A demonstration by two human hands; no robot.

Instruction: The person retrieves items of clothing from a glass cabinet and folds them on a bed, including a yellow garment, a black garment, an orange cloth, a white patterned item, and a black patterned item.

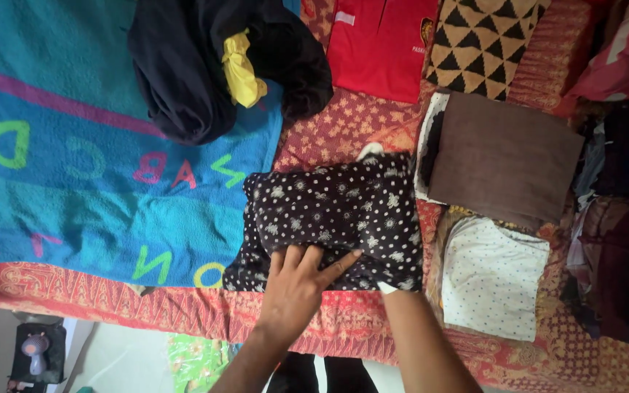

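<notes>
The right hand (393,290) is hidden under the black floral-print folded garment (336,215); only the forearm shows, so its grip cannot be told. The left hand (296,285) lies flat on that garment, covering part of its near edge. The red collared shirt (376,44) is cut off by the top edge, as is the black-and-tan triangle-patterned cushion (482,40). The dark navy crumpled garment (183,73) hides most of a yellow cloth (242,73). The pile of dark clothes (620,240) runs off the right edge, its pieces too jumbled to tell apart.
</notes>
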